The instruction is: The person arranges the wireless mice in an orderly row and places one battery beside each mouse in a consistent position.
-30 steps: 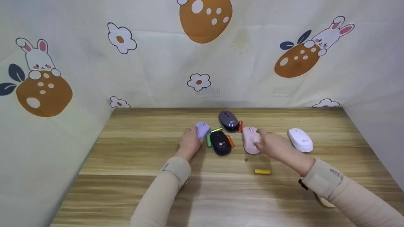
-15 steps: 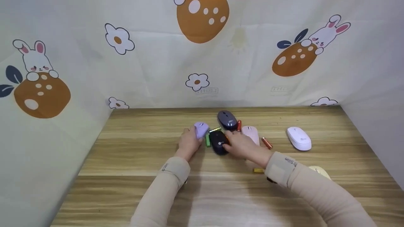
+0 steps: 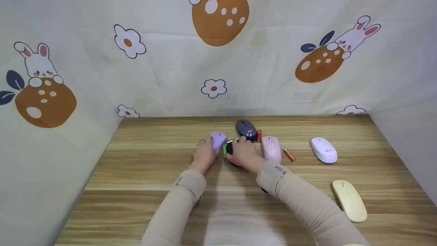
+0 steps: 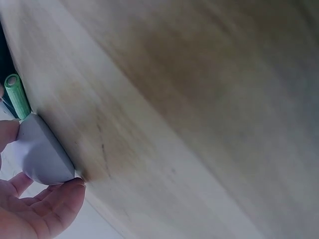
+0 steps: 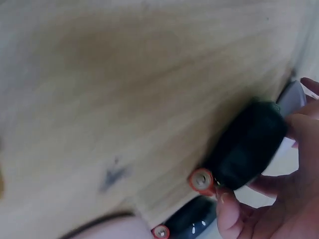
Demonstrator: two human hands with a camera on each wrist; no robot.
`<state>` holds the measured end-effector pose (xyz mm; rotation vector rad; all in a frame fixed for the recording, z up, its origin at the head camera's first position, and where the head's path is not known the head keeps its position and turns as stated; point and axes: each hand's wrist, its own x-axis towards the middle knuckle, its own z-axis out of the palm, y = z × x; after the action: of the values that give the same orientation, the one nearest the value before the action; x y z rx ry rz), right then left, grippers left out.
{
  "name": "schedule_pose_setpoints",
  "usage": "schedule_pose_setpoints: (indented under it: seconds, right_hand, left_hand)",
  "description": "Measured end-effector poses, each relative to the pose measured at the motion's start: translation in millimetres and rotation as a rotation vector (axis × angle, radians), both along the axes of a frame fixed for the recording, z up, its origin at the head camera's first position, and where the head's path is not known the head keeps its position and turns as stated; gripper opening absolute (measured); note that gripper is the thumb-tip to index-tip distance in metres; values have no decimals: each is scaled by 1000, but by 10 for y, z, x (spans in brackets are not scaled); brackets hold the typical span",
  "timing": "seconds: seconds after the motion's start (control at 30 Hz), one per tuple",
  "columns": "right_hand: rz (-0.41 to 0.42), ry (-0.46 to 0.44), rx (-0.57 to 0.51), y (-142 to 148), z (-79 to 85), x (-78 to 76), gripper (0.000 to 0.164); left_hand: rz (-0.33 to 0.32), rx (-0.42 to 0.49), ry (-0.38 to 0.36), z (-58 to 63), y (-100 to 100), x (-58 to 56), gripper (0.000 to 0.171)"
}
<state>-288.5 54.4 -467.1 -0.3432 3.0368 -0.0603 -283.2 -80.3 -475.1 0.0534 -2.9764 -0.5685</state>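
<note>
My left hand [image 3: 203,154] holds a purple mouse [image 3: 218,139], thumb on one side and fingers on the other in the left wrist view. Just right of it, my right hand [image 3: 244,153] grips a black mouse [image 5: 244,144] between thumb and fingers, covering most of it in the head view. An orange-ringed battery [image 5: 202,180] sits against the black mouse's side by my fingertips. A green battery [image 4: 18,97] stands between the purple and black mice. Another shiny green-gold battery [image 3: 234,140] lies at the black mouse's far end, partly hidden.
Behind stands a dark grey mouse [image 3: 245,129] with a red battery [image 3: 259,136] beside it. To the right are a pink mouse [image 3: 272,149], an orange battery [image 3: 289,154], a white mouse [image 3: 323,150] and a yellow mouse [image 3: 350,201]. A patterned curtain [image 3: 170,75] borders the table.
My right hand has moved left from the pink mouse onto the black mouse. An orange battery now lies right of the pink mouse. The yellow battery is hidden; my left hand stays put.
</note>
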Motion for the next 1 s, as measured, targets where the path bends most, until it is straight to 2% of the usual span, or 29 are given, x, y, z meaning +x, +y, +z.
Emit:
schedule_pose_setpoints:
  seconds: [0.33,0.63,0.83,1.0]
  right_hand:
    - [-20,35,-12,-11,-125,44,65]
    - [-22,30,-8,-6,-108,43,64]
    - [-31,-46,-24,56,-65,20,66]
    - [-48,-160,-124,143,124,31,68]
  left_hand:
    - [-9,12,2,-15,16,1,54]
    - [-14,-17,6,-9,14,-11,54]
    - [-12,2,-1,-11,16,-12,55]
    - [-11,-7,27,-10,3,3,53]
